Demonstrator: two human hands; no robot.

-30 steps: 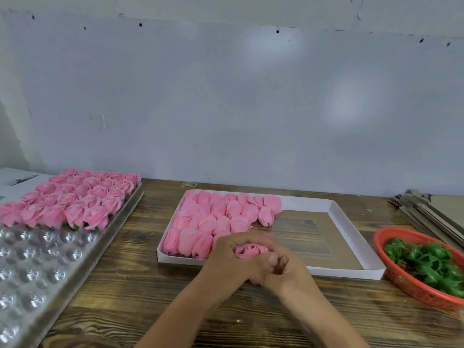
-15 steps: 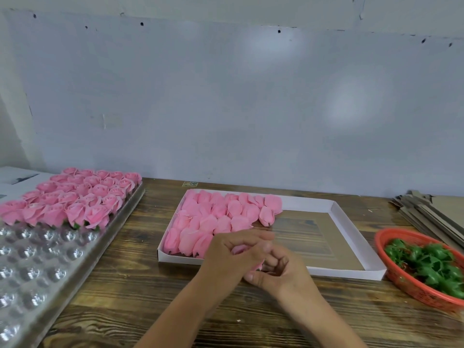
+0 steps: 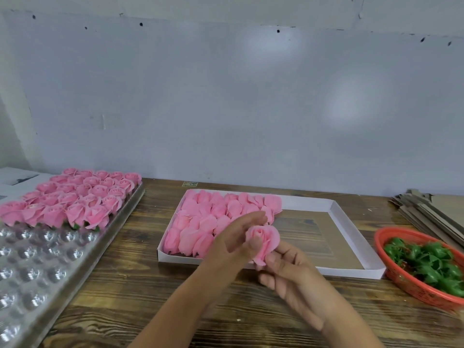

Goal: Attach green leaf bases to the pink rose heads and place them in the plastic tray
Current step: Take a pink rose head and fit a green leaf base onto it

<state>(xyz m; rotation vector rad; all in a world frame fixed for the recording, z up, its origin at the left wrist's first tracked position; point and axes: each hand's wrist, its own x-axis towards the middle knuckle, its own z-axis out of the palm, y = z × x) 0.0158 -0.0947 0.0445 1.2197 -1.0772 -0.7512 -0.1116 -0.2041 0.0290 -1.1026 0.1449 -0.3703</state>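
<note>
One pink rose head sits between both hands above the front edge of the white cardboard box. My left hand pinches it from the left with thumb and fingers. My right hand grips its lower petals from below. No green base shows on it. Several loose pink rose heads fill the left part of the box. An orange basket at the right holds several green leaf bases. The clear plastic tray at the left carries several finished roses in its far rows.
A stack of flat cardboard sheets lies at the back right. The wooden table runs to a pale wall behind. White paper lies at the far left behind the tray.
The hands have lifted slightly and parted. The rose, hidden under my left fingers half a second ago, now shows with its face turned up and toward me.
</note>
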